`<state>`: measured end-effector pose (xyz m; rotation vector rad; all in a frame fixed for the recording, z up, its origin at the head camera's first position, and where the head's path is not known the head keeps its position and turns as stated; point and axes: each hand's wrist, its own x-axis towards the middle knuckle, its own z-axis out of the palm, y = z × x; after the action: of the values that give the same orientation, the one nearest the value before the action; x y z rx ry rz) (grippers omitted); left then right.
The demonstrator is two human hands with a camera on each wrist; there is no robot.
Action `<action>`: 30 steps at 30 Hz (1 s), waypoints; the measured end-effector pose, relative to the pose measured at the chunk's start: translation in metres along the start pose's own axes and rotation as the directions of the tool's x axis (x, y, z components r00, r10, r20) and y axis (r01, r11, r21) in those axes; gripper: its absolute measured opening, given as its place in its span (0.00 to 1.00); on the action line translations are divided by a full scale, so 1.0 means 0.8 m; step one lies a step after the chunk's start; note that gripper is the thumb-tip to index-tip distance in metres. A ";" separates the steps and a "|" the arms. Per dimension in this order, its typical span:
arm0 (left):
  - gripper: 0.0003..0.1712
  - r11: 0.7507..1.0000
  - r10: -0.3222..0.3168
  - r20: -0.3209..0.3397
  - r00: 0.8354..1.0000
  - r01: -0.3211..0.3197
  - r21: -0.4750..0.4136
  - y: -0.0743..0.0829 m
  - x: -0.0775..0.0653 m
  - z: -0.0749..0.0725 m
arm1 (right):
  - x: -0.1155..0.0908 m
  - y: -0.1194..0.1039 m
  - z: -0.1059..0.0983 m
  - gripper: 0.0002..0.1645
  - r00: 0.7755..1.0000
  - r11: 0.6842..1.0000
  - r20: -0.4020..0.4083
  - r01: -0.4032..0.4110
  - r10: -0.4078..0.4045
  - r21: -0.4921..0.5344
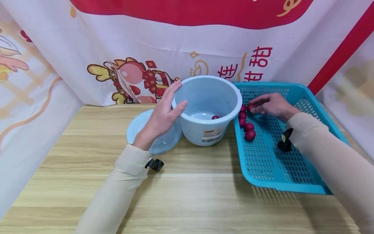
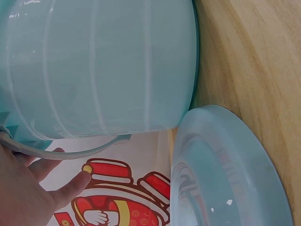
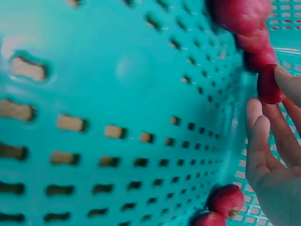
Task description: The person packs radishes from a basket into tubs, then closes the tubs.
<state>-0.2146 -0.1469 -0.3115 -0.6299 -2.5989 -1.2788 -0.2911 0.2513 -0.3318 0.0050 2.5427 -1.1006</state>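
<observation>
- Pale wooden worktop (image 1: 187, 191): right hand (image 1: 273, 105) pinches a small red round fruit (image 1: 250, 107) in the teal perforated plastic basket (image 1: 292, 169) near the right edge.
- Left hand (image 1: 163, 113), grip spread, steadies the light-blue plastic bucket (image 1: 204, 130).
- Pick-up step, likely; next calls for lifting over the rim.

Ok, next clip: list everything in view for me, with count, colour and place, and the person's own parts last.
Bucket: one, pale blue, on the table at centre, open at the top.
Lid: one, pale blue, flat on the table left of the bucket, partly under the left hand.
Basket: one, teal, perforated, on the table right of the bucket.
Red fruits in basket: at least four loose, dark red, along the basket's left wall.
Red fruit in bucket: one, dark red, on the bucket's floor.
Table: one, light wood grain.
Backdrop cloth: white with red and cartoon print, behind the table.
Left hand: rests on the bucket's rim and outer wall.
Right hand: in the basket, pinches a held red fruit.
</observation>
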 end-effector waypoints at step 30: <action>0.44 1.000 -0.002 -0.004 1.000 0.002 0.010 -0.001 0.000 0.002 | -0.032 -0.067 -0.010 0.40 0.952 0.959 -0.260 0.212 -0.160 0.188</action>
<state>-0.2149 -0.1461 -0.3127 -0.6222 -2.6018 -1.2653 -0.2774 0.2236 -0.2806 -0.0494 2.6652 -1.5313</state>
